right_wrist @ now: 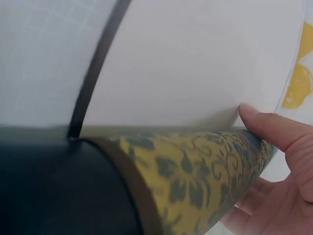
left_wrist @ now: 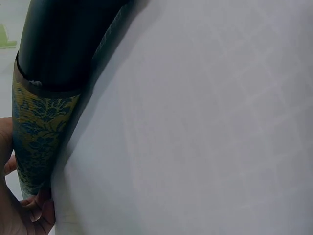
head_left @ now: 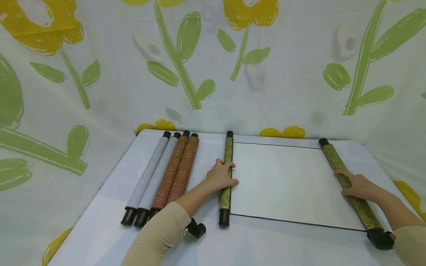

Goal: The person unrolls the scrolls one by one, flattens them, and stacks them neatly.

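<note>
A scroll lies partly unrolled on the white table, its blank white sheet (head_left: 283, 177) edged by thin dark lines. At its left end stands a green-and-gold patterned roll (head_left: 225, 201) with black end knobs, and my left hand (head_left: 221, 175) grips it around the middle. My right hand (head_left: 361, 186) holds the matching right roll (head_left: 361, 210), which lies slanted. In the right wrist view, the thumb of the right hand (right_wrist: 293, 147) is on the sheet side of the roll (right_wrist: 190, 176), with fingers beneath. The left wrist view shows the left hand (left_wrist: 24, 215) around its roll (left_wrist: 41, 122).
Left of the scroll lie two pale grey rolled scrolls (head_left: 146, 173) and two reddish-brown flowered ones (head_left: 181, 170), side by side with black knobs. A small black device (head_left: 196, 229) sits by the left sleeve. A flower-printed curtain (head_left: 116, 92) hangs behind the table (head_left: 266, 244).
</note>
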`<state>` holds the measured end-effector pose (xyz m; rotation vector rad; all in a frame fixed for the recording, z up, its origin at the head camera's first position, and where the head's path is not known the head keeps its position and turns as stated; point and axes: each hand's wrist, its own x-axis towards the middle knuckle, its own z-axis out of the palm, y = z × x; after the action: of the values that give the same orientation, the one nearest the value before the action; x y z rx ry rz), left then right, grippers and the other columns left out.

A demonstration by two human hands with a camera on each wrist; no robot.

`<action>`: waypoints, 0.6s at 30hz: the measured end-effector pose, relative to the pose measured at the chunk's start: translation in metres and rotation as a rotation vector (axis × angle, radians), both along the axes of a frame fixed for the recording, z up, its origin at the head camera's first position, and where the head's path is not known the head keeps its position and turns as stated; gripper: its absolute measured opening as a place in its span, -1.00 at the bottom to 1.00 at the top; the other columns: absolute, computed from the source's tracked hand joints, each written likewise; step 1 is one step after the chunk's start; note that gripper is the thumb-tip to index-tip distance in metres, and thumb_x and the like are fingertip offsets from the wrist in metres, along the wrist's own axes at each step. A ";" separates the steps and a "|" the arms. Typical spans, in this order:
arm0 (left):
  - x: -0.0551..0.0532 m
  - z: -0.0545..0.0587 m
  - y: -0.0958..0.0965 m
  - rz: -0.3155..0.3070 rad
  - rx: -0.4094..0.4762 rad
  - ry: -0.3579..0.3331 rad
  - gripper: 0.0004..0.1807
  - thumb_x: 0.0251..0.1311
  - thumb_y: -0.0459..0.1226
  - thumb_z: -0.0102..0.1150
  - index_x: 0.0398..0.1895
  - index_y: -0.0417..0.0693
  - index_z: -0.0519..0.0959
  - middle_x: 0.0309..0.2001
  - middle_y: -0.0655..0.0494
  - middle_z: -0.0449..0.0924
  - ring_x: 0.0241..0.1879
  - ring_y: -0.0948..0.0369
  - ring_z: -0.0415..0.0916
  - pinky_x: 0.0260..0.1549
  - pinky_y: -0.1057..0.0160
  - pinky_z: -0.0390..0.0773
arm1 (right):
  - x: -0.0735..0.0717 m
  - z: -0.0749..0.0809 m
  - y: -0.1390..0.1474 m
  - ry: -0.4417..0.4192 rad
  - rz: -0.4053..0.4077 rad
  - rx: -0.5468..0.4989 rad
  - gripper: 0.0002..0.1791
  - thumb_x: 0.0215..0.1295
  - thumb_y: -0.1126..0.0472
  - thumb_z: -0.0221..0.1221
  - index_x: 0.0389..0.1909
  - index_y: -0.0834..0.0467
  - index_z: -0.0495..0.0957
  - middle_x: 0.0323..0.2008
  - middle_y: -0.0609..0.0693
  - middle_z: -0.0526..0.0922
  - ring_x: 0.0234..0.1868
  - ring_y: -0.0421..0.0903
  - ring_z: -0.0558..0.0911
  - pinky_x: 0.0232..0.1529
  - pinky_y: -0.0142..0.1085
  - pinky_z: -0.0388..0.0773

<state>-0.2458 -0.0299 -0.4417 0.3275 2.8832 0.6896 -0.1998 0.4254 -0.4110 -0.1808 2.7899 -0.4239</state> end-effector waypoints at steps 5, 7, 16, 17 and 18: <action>0.000 0.004 -0.005 -0.010 0.050 -0.024 -0.29 -0.15 0.08 0.42 0.15 0.22 0.41 0.04 -0.17 0.27 -0.22 0.07 0.41 -0.49 0.14 0.41 | 0.000 -0.005 0.009 0.057 0.006 -0.008 -0.07 0.03 0.08 0.34 0.25 0.40 0.00 -0.02 0.71 0.22 -0.04 0.64 0.28 -0.20 0.26 0.37; 0.000 0.005 -0.007 -0.015 0.071 -0.033 -0.30 -0.15 0.04 0.44 0.14 0.20 0.41 0.05 -0.19 0.26 -0.21 0.05 0.40 -0.47 0.14 0.41 | 0.000 -0.006 0.011 0.069 0.008 -0.014 -0.06 0.02 0.10 0.35 0.25 0.41 0.00 0.00 0.71 0.22 -0.04 0.63 0.28 -0.19 0.27 0.36; -0.001 0.008 -0.014 -0.055 0.128 -0.052 -0.36 -0.10 -0.13 0.38 0.13 0.13 0.38 0.05 -0.25 0.22 -0.12 -0.01 0.29 -0.36 0.13 0.41 | 0.003 -0.005 0.020 0.064 0.016 -0.065 -0.10 0.09 0.28 0.26 0.28 0.52 -0.08 0.11 0.71 0.08 0.03 0.65 0.22 -0.10 0.32 0.31; -0.001 0.008 -0.015 -0.060 0.138 -0.052 -0.36 -0.11 -0.15 0.38 0.12 0.12 0.38 0.05 -0.25 0.21 -0.11 -0.02 0.27 -0.34 0.12 0.40 | 0.003 -0.004 0.020 0.062 0.019 -0.067 -0.10 0.10 0.29 0.25 0.29 0.53 -0.10 0.11 0.71 0.08 0.03 0.65 0.21 -0.10 0.33 0.30; -0.001 0.008 -0.017 -0.063 0.151 -0.051 -0.37 -0.12 -0.17 0.37 0.11 0.10 0.38 0.04 -0.26 0.21 -0.10 -0.04 0.26 -0.31 0.11 0.40 | 0.003 -0.004 0.021 0.060 0.019 -0.065 -0.10 0.10 0.29 0.24 0.29 0.53 -0.11 0.12 0.72 0.07 0.03 0.65 0.21 -0.10 0.32 0.31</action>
<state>-0.2468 -0.0464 -0.4333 0.4116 2.7668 0.8929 -0.1965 0.4465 -0.4149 -0.2378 2.8320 -0.5135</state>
